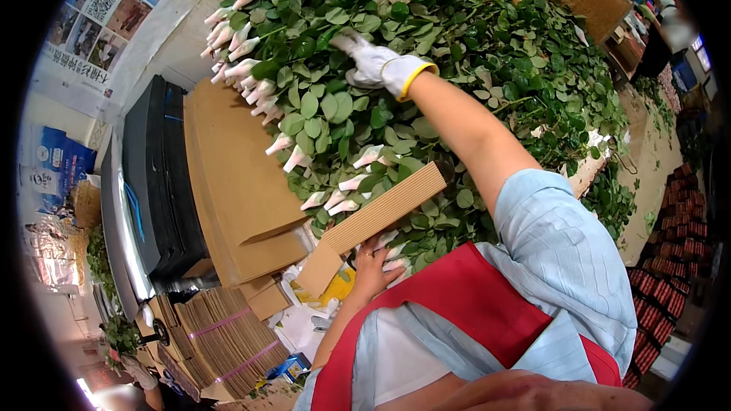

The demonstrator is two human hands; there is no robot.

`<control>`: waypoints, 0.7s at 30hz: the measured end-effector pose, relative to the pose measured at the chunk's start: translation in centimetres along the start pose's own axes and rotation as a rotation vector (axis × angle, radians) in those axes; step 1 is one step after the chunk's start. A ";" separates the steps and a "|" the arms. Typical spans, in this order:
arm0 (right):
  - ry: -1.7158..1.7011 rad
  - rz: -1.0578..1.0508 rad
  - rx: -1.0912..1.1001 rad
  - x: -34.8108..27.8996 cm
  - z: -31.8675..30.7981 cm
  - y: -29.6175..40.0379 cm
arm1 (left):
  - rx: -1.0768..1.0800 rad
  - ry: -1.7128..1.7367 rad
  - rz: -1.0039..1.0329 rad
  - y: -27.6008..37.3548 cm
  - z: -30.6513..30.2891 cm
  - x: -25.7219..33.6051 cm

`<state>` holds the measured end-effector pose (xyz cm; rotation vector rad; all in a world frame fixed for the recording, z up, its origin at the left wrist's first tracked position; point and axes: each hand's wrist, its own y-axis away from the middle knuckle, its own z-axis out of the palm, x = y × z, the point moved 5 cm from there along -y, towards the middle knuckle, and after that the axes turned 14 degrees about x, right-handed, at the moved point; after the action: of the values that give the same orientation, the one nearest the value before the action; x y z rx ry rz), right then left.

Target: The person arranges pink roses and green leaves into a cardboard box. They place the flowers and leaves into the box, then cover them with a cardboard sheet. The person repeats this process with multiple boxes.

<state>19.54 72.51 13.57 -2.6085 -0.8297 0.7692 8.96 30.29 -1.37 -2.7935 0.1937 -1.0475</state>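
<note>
My right hand, in a white glove with a yellow cuff, reaches over a large heap of leafy rose stems. Its fingers are apart on the leaves, with no stem visible in its grip. White-sleeved rose buds line the left side of the heap. Lower down, my left hand is bare and wears a ring. Its fingertips lie at the edge of a corrugated cardboard strip and beside more sleeved buds; the strip partly hides them, so its grip is unclear.
Flat cardboard sheets lie left of the flowers, beside a stack of black trays or boxes. Below stands a strapped bundle of folded cardboard. Papers lie near my left forearm. Other people are at the top right and bottom left.
</note>
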 end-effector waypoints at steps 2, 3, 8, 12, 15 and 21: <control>0.059 0.039 -0.081 -3.1 -3.9 1.6 | 0.010 0.000 0.011 0.9 0.0 -0.7; 0.137 -0.038 0.123 -4.2 -6.2 2.8 | 0.010 0.004 0.015 1.4 0.2 -1.0; 0.057 -0.201 0.460 -3.4 -10.5 10.3 | -0.046 -0.019 -0.059 1.6 0.9 -0.5; 0.339 -0.402 0.359 -4.4 -6.7 9.1 | -0.040 -0.025 -0.062 1.0 0.1 0.0; 0.509 -0.215 -0.143 0.6 1.3 6.3 | 0.013 0.019 -0.010 1.2 0.5 -0.2; 0.563 -0.298 0.292 -3.8 -4.9 1.8 | 0.007 0.003 -0.025 0.9 0.7 -1.1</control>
<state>20.51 68.18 18.35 -2.1945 -0.8246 0.0526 8.53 29.69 -2.72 -2.7953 0.1553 -1.0559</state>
